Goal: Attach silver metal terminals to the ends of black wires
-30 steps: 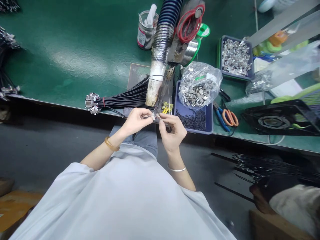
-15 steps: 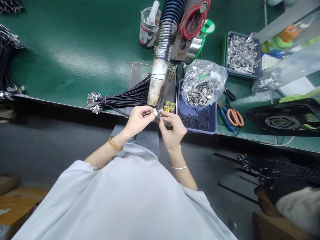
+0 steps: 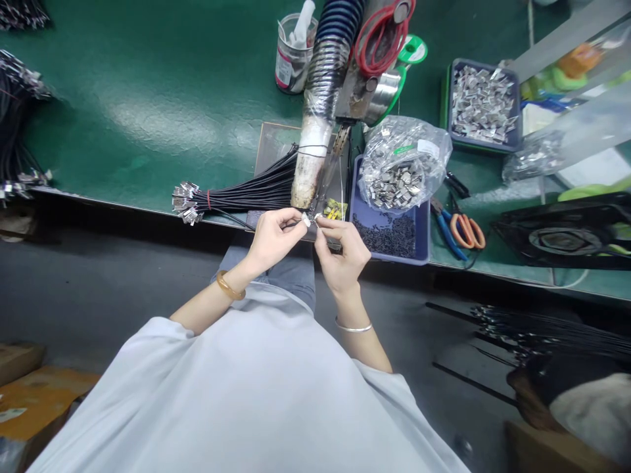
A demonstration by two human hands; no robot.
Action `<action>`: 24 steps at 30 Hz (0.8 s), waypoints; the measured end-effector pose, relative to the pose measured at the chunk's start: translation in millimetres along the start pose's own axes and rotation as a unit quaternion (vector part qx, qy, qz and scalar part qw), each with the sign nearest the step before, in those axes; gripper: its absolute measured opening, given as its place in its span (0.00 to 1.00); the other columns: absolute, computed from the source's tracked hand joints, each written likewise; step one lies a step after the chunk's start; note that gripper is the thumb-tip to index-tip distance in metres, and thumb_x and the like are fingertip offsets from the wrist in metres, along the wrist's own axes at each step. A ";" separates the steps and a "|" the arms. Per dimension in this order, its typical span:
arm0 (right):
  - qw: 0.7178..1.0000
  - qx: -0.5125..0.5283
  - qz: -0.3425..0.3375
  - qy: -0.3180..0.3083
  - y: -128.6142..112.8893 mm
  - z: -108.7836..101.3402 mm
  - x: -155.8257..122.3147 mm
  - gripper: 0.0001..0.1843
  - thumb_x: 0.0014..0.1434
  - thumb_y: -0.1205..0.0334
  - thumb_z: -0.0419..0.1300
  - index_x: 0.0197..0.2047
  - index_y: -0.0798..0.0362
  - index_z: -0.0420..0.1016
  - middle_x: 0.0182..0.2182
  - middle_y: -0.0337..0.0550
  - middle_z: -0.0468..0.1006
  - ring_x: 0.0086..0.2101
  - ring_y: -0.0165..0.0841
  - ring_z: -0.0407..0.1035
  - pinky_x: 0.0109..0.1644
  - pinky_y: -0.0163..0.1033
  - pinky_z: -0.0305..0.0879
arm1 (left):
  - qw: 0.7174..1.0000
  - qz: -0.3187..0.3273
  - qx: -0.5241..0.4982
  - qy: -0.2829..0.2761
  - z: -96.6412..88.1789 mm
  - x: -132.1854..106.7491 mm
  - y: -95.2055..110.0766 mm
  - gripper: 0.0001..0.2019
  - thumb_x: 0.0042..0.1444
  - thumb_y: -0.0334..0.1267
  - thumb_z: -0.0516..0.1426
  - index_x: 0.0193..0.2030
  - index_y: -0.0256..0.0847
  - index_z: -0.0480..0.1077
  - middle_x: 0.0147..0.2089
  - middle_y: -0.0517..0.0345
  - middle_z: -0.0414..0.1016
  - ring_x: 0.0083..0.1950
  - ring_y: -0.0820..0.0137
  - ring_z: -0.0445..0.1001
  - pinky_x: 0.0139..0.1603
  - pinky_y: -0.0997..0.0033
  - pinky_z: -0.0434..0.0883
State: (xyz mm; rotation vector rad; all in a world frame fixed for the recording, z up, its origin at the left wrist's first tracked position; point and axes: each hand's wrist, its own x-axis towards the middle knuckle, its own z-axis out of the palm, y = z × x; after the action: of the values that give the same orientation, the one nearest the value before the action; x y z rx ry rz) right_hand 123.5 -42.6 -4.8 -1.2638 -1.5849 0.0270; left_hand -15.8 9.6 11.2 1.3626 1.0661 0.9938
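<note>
Head: hose [image 3: 321, 92] over cables [image 3: 246, 192] beyond connector [image 3: 310, 219]

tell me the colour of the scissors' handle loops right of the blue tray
Orange, on the steel scissors; the head view shows them.

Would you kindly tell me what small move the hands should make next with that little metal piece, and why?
Probably a slight push of the right hand toward the left hand, to seat the small metal connector that both pinch at their fingertips, just off the green bench edge. Whether it is already seated is too small to tell.
</note>
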 end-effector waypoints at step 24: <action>0.997 -0.038 -0.062 -0.016 2.1 0.1 2.4 0.07 0.62 0.70 0.62 0.37 0.47 0.77 0.39 0.44 0.87 0.38 0.35 0.83 0.41 0.40 0.80 | 1.000 -0.015 -0.005 0.009 1.4 -1.4 3.4 0.08 0.50 0.37 0.58 0.25 0.35 0.74 0.22 0.63 0.67 0.26 0.78 0.61 0.28 0.77 0.60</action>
State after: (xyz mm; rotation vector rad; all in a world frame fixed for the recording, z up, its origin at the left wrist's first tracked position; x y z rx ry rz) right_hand 125.2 -39.9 -4.4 -1.2259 -1.7042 -0.0931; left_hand -14.6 7.9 14.5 1.3284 1.0918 0.9898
